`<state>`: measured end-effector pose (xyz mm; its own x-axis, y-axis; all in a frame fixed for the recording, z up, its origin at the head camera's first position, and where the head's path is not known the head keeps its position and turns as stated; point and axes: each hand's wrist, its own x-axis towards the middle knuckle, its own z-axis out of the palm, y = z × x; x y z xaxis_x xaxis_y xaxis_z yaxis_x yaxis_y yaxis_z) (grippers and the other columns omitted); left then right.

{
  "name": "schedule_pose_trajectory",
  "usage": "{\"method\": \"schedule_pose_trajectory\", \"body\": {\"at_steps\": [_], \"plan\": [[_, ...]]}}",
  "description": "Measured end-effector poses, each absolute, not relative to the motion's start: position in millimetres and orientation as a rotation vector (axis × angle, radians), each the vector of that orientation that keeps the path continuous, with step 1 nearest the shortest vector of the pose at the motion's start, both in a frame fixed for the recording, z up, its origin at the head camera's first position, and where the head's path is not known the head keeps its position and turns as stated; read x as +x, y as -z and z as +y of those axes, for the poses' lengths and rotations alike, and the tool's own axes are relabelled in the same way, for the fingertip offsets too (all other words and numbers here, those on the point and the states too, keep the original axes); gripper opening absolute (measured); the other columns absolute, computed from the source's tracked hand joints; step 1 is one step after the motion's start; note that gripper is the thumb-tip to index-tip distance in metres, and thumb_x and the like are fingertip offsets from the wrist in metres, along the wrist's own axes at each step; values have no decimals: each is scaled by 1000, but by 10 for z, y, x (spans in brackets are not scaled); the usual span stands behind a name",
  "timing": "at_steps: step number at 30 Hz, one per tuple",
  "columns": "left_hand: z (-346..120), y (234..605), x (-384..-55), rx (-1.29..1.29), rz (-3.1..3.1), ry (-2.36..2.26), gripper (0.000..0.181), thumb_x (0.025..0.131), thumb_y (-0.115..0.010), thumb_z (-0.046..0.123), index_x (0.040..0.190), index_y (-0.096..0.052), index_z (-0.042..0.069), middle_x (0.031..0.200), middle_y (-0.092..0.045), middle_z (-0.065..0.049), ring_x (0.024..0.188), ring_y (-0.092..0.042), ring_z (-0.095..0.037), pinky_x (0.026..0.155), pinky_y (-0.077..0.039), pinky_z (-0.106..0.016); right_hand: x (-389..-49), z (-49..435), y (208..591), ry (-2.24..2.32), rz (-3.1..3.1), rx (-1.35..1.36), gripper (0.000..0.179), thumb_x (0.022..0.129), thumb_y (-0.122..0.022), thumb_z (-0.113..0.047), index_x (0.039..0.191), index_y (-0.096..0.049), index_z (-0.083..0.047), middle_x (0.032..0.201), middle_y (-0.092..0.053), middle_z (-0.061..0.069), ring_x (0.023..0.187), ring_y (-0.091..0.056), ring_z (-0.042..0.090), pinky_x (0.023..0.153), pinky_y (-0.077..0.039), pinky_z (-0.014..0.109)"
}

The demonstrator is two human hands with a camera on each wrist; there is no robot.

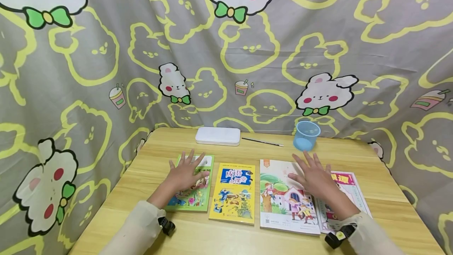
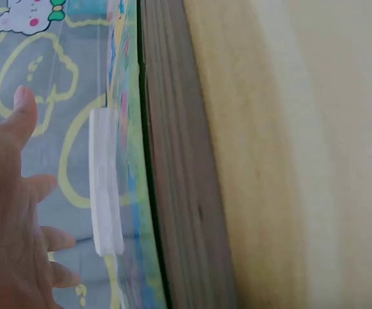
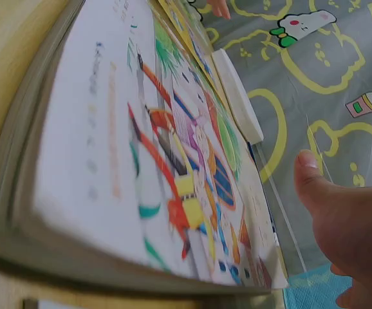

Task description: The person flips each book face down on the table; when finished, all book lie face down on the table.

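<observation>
Left grip (image 1: 185,175) was over green book (image 1: 192,203), right grip (image 1: 314,176) over white storybook's (image 1: 283,204) far-right corner, both splayed, empty; books' long axes faced surface's (image 1: 198,233) far edge.

head: bright, soft light; left wrist: table (image 2: 257,193) blurred; right wrist: book (image 3: 141,174) blurred

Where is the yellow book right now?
In the head view, the yellow book lies on the wooden table near the middle of the lower half, between the green book on its left and the white book on its right.
</observation>
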<state>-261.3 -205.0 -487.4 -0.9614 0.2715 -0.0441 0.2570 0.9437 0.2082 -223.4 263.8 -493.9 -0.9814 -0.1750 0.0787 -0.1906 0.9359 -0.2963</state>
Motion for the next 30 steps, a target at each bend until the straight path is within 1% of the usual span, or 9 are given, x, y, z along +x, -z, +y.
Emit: {"method": "schedule_pose_trajectory", "body": {"at_steps": [4, 12, 16, 24, 30], "plan": [[-2069, 4877, -2579, 404, 3005, -362, 83, 97, -48, 71, 166, -21, 32, 173, -10, -16, 155, -5, -51, 106, -2, -89, -2259, 2575, 4925, -465, -3022, 324, 81, 99, -54, -64, 162, -33, -19, 167, -19, 27, 150, -12, 59, 105, -9, 89], [-2144, 4866, -2481, 388, 2953, -414, 83, 98, -48, 70, 166, -21, 29, 172, -12, -20, 155, -6, -53, 105, -3, -90, -2303, 2449, 4910, -439, -3013, 382, 81, 99, -53, -65, 162, -35, -18, 167, -23, 27, 150, -17, 57, 108, -14, 86], [-2185, 4857, -2417, 377, 2937, -431, 82, 99, -48, 69, 166, -23, 29, 171, -12, -21, 155, -5, -52, 105, -2, -90, -2337, 2371, 4911, -451, -3004, 412, 80, 99, -54, -64, 161, -36, -17, 167, -23, 27, 150, -18, 57, 109, -15, 85], [-2285, 4886, -2328, 391, 2930, -408, 82, 99, -44, 71, 166, -23, 27, 171, -11, -22, 153, -7, -54, 103, -4, -91, -2448, 2249, 4949, -441, -3025, 443, 83, 99, -52, -66, 163, -33, -17, 169, -19, 23, 152, -17, 53, 113, -13, 82], [-2376, 4912, -2246, 374, 2913, -461, 81, 101, -47, 67, 166, -23, 26, 171, -7, -23, 153, -6, -56, 102, -4, -92, -2516, 2136, 4932, -424, -3043, 458, 83, 99, -51, -66, 163, -32, -17, 169, -22, 22, 153, -17, 50, 115, -15, 79]]}}
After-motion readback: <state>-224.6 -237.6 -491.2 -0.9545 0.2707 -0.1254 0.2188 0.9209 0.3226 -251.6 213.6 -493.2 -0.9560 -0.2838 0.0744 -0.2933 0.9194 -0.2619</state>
